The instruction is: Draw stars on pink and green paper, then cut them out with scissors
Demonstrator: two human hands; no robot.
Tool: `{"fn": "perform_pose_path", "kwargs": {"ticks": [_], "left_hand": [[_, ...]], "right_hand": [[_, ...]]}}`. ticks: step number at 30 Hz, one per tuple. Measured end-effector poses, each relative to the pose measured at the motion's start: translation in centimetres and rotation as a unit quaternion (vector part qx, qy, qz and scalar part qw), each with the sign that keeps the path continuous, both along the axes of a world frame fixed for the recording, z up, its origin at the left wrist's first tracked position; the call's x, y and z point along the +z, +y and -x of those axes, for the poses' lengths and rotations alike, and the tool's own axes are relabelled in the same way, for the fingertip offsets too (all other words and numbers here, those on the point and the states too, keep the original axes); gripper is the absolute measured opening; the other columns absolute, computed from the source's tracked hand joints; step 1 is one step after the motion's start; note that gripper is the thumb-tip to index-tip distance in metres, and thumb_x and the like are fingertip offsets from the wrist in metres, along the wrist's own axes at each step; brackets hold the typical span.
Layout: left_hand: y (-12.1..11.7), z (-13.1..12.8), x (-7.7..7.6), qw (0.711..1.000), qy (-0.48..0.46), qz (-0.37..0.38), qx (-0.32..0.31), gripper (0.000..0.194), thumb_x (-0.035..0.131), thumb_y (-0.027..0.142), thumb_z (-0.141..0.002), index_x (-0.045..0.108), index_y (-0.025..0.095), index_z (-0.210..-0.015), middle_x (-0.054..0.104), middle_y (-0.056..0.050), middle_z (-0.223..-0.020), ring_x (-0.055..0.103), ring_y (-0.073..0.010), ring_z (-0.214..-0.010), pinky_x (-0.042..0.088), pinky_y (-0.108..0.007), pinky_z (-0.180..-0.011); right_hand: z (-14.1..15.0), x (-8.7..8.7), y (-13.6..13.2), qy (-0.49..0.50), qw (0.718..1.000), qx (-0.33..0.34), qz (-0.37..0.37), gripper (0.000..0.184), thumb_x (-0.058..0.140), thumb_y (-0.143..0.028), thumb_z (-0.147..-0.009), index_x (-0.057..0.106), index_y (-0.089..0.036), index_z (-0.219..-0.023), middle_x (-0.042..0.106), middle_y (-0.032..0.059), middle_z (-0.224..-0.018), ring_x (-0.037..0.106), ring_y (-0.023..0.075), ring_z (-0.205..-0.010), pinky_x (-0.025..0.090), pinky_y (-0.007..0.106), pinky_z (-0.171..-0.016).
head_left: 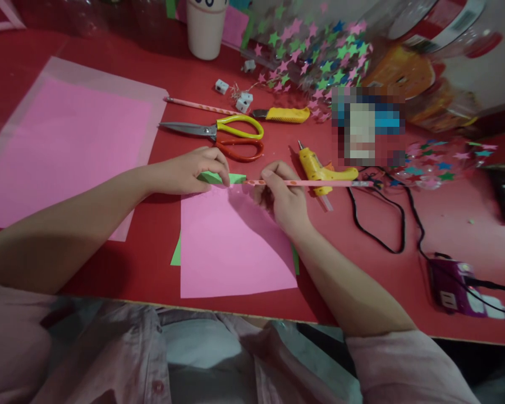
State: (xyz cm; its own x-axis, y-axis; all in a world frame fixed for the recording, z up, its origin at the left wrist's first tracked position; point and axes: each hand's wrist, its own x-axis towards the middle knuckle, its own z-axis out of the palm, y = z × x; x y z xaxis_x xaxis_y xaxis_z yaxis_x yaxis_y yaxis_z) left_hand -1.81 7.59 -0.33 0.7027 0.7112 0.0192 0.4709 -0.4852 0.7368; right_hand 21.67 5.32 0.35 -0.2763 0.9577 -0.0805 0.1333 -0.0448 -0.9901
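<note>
A pink sheet of paper (235, 247) lies at the table's front edge, with green paper (175, 255) showing beneath it at both sides. My left hand (193, 171) rests at the sheet's top left, its fingers curled over a green paper strip (231, 178) that sticks up along the top edge. Between the thumb and fingers of my right hand (284, 196) is a pink patterned pencil (315, 183), held level. Its tip end points left toward the green strip, and its eraser end points right. Some of my right fingertips are hidden behind the hand.
Scissors (210, 130), a yellow cutter (286, 115) and a second pencil (197, 105) lie beyond my hands. A yellow glue gun (320, 168) with a black cord (398, 249) is at right. Larger pink paper (76, 146) covers the left side. A white cup (206, 31) stands at the back.
</note>
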Motion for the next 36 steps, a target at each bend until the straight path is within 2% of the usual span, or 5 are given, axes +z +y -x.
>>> {"fn": "perform_pose_path", "kwargs": {"ticks": [4,11,23,27,36], "left_hand": [[-0.04,-0.10,-0.09,1.000,0.003,-0.010,0.008,0.025,0.060,0.026,-0.082,0.072,0.022,-0.103,0.057,-0.006,-0.121,0.051,-0.0226,-0.116,0.038,-0.038,-0.106],[0.04,-0.05,-0.15,1.000,0.010,-0.014,0.000,0.027,0.061,0.023,-0.081,0.073,0.024,-0.105,0.056,-0.005,-0.122,0.050,-0.0223,-0.117,0.036,-0.038,-0.107],[0.17,-0.08,-0.44,1.000,-0.008,-0.010,0.006,0.023,0.059,0.022,-0.082,0.074,0.024,-0.100,0.058,-0.004,-0.120,0.052,-0.0203,-0.114,0.038,-0.035,-0.106],[0.18,-0.08,-0.37,1.000,-0.010,-0.009,0.009,0.023,0.059,0.024,-0.083,0.074,0.025,-0.099,0.059,-0.004,-0.120,0.052,-0.0201,-0.113,0.038,-0.035,-0.105],[0.17,-0.13,-0.25,1.000,-0.003,-0.004,0.011,0.022,0.059,0.023,-0.083,0.074,0.024,-0.098,0.059,-0.004,-0.121,0.052,-0.0206,-0.113,0.039,-0.036,-0.106]], "right_hand": [[0.51,-0.10,-0.42,-0.008,0.998,0.056,0.003,0.017,0.058,-0.032,-0.086,0.046,-0.024,-0.077,0.054,-0.0072,-0.054,0.045,0.0078,-0.044,0.033,0.022,-0.045],[-0.07,-0.21,-0.21,-0.060,0.989,0.114,-0.072,0.009,0.061,-0.022,-0.072,0.053,-0.021,-0.075,0.052,-0.0047,-0.064,0.042,0.0085,-0.056,0.031,0.024,-0.052],[-0.13,-0.50,-0.23,-0.095,0.982,0.119,-0.113,0.007,0.059,-0.019,-0.073,0.052,-0.021,-0.075,0.054,-0.0037,-0.065,0.041,0.0090,-0.056,0.030,0.025,-0.052],[-0.12,-0.58,-0.24,-0.105,0.982,0.102,-0.119,0.011,0.059,-0.020,-0.074,0.049,-0.021,-0.068,0.047,-0.0051,-0.058,0.038,0.0089,-0.053,0.030,0.025,-0.051],[-0.11,-0.49,-0.19,-0.096,0.981,0.126,-0.114,0.010,0.058,-0.019,-0.077,0.051,-0.021,-0.070,0.052,-0.0034,-0.062,0.043,0.0099,-0.056,0.033,0.026,-0.054]]}}
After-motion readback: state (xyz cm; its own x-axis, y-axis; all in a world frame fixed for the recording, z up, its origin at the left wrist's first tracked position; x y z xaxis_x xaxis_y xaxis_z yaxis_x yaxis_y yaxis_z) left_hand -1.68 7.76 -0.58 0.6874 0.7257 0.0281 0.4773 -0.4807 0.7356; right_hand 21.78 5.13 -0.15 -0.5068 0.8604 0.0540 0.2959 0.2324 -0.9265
